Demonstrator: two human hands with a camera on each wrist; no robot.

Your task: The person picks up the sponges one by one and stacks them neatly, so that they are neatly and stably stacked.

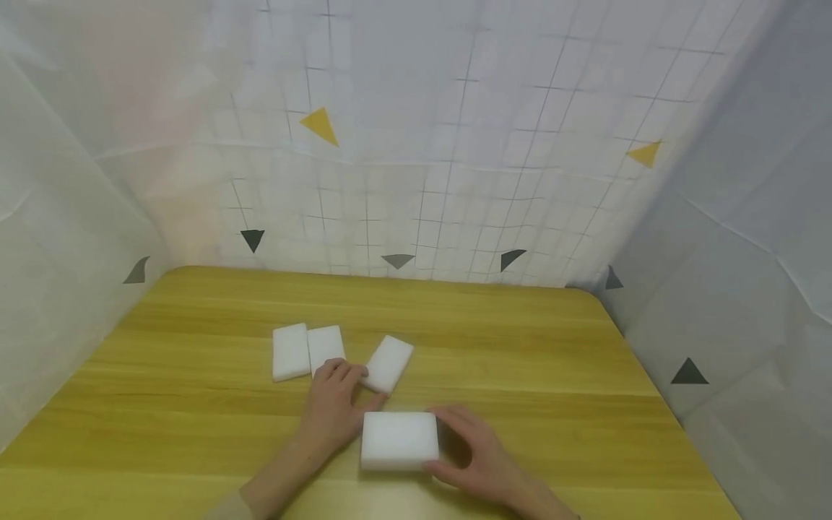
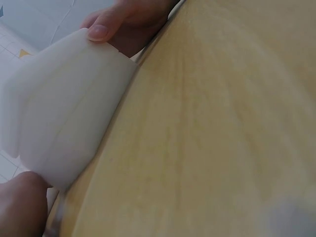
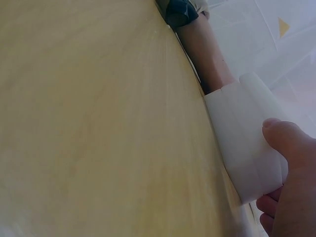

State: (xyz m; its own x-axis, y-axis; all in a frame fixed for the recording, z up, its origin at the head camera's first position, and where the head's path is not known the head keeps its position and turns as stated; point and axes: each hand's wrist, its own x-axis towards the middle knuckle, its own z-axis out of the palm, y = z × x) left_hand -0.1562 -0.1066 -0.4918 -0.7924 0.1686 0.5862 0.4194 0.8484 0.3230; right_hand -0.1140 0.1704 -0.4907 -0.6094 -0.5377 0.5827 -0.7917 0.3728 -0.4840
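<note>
At the near side of the wooden table point(image 1: 325, 498), the right hand point(image 1: 479, 455) grips a stack of white blocks point(image 1: 399, 436). The left hand point(image 1: 333, 406) is at a slanted block point(image 1: 391, 362), whether pinching I cannot tell; two blocks point(image 1: 290, 352) point(image 1: 326, 342) lie farther left.

Stack of plain white blocks point(image 1: 399, 433), seams showing, long side crosswise, right end gripped by the right hand point(image 1: 481, 458). Farther from me, flat on the table point(image 1: 552, 354): left block point(image 1: 291, 352) and middle block point(image 1: 325, 342) side by side; right block point(image 1: 390, 362) angled, left hand point(image 1: 333, 404) at its near end.
</note>
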